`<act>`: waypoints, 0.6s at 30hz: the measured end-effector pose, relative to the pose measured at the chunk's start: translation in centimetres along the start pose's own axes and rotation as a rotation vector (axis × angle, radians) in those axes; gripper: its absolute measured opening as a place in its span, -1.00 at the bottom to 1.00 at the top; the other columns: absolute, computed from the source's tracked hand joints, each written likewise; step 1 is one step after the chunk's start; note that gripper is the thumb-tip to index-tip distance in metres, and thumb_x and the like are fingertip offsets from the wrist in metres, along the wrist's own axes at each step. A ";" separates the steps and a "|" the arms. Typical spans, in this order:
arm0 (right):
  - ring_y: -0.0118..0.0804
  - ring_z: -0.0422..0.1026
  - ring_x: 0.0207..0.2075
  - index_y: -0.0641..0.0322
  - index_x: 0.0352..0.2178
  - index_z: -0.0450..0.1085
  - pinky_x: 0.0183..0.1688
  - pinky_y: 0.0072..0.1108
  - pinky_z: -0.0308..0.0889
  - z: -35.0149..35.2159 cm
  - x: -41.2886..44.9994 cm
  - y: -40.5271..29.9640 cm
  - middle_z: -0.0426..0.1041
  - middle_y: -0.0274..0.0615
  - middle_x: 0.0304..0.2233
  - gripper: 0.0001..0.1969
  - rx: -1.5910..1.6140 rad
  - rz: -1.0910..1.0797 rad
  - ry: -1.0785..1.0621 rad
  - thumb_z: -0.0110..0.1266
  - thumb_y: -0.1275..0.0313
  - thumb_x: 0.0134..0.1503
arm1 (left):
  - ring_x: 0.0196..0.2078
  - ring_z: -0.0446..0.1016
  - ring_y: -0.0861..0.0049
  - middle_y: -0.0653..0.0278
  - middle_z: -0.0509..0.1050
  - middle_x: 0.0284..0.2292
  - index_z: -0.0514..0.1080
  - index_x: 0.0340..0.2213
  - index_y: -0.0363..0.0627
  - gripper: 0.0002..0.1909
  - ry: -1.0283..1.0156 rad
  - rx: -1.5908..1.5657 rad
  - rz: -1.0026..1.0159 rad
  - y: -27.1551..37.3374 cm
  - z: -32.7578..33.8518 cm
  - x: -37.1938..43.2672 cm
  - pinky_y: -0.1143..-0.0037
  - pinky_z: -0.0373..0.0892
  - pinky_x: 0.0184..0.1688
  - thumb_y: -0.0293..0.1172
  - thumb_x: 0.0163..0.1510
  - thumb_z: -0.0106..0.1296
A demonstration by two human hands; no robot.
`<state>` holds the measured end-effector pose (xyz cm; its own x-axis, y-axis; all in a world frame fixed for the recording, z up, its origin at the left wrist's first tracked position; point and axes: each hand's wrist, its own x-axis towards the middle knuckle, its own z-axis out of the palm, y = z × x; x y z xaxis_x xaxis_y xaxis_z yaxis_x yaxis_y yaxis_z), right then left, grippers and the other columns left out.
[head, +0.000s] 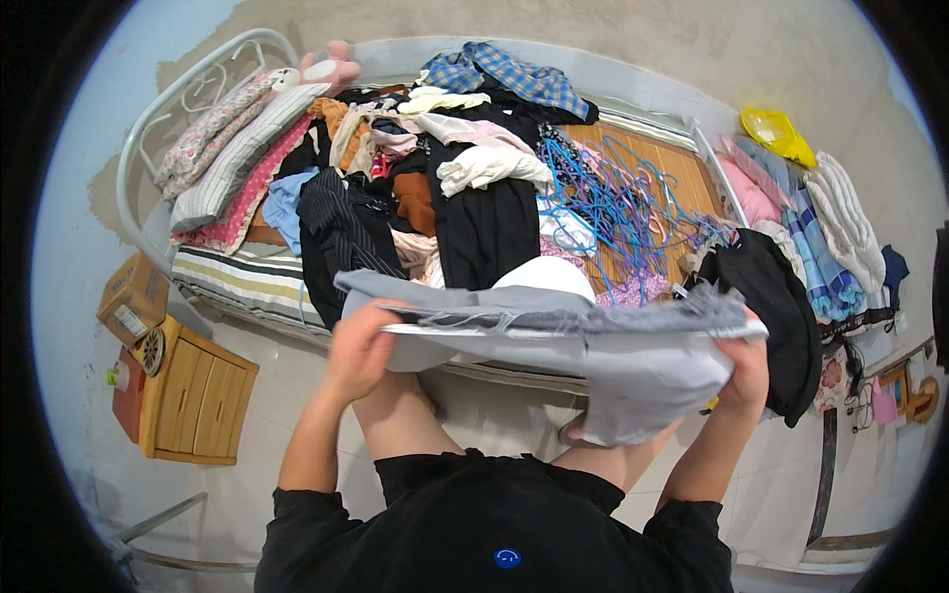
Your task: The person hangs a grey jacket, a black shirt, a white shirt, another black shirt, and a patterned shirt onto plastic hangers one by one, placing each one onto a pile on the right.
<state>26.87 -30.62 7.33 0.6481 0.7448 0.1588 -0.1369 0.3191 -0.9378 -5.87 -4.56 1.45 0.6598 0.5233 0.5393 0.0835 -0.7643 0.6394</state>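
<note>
A grey garment with a frayed edge [549, 348] is stretched between my two hands, above my legs and the near side of the bed. My left hand [363, 352] grips its left end, and my right hand [745, 363] grips the right end near the frayed threads. Beyond it, a heap of clothes covers much of the bed, with black trousers [485, 237], a white garment [493, 169], a brown cloth [415, 201] and a blue plaid shirt [530, 78]. A tangle of blue and purple hangers [608, 207] lies right of the heap.
Folded pillows [237, 159] and a pink plush toy [332, 68] rest by the white metal headboard [130, 170]. A wooden cabinet [200, 393] with a cardboard box [133, 296] stands at left. Black cloth [771, 311] hangs at the bed's right end, near folded bedding [845, 215].
</note>
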 end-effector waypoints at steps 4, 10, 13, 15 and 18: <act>-0.39 0.41 -0.29 0.43 -0.19 0.30 -0.18 -0.57 0.29 -0.3 0.4 0.7 0.43 -0.17 -0.31 -0.52 0.053 -0.028 -0.044 0.07 0.61 -0.29 | -0.39 0.30 0.61 0.24 0.36 -0.44 0.31 -0.42 -0.28 -0.88 0.378 -0.038 0.073 2.7 -4.2 0.2 0.64 0.21 -0.33 -0.50 0.12 -0.19; -0.52 0.36 -0.36 0.39 -0.19 0.32 -0.25 -0.68 0.26 5.1 3.0 3.6 0.42 -0.29 -0.34 -0.59 0.108 0.150 -0.245 0.06 0.61 -0.18 | -0.34 0.40 0.56 0.23 0.44 -0.36 0.37 -0.33 -0.28 -0.86 0.722 0.355 0.243 0.7 -7.9 5.2 0.63 0.31 -0.27 -0.62 0.00 -0.02; -0.55 0.33 -0.40 0.32 -0.30 0.37 -0.31 -0.69 0.25 7.6 9.0 7.6 0.42 -0.34 -0.40 -0.76 -0.178 0.071 -0.174 0.08 0.53 -0.07 | -0.40 0.48 0.31 0.11 0.47 -0.40 0.39 -0.32 -0.19 -0.84 0.591 0.628 0.193 -3.1 -8.7 11.9 0.52 0.35 -0.35 -0.48 0.01 0.00; -0.55 0.32 -0.42 0.29 -0.33 0.38 -0.34 -0.67 0.25 9.0 13.8 12.2 0.41 -0.34 -0.44 -0.80 -0.184 0.017 -0.069 0.08 0.50 -0.06 | -0.41 0.45 0.21 0.15 0.46 -0.42 0.40 -0.36 -0.14 -0.85 0.507 0.828 0.174 -7.9 -8.1 15.7 0.39 0.33 -0.41 -0.35 0.01 -0.01; -0.52 0.34 -0.42 0.34 -0.33 0.37 -0.35 -0.66 0.27 7.8 18.7 18.4 0.43 -0.28 -0.43 -0.80 -0.331 -0.100 0.075 0.05 0.49 -0.04 | -0.26 0.36 0.20 0.13 0.40 -0.33 0.34 -0.25 -0.13 -0.69 0.367 1.077 0.037 -13.0 -3.4 18.4 0.34 0.27 -0.23 -0.38 -0.10 0.04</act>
<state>30.65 -6.28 -4.57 0.7010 0.6703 0.2436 0.1723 0.1723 -0.9699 2.66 16.32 4.89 0.4314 0.4365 0.7895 0.7833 -0.6155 -0.0877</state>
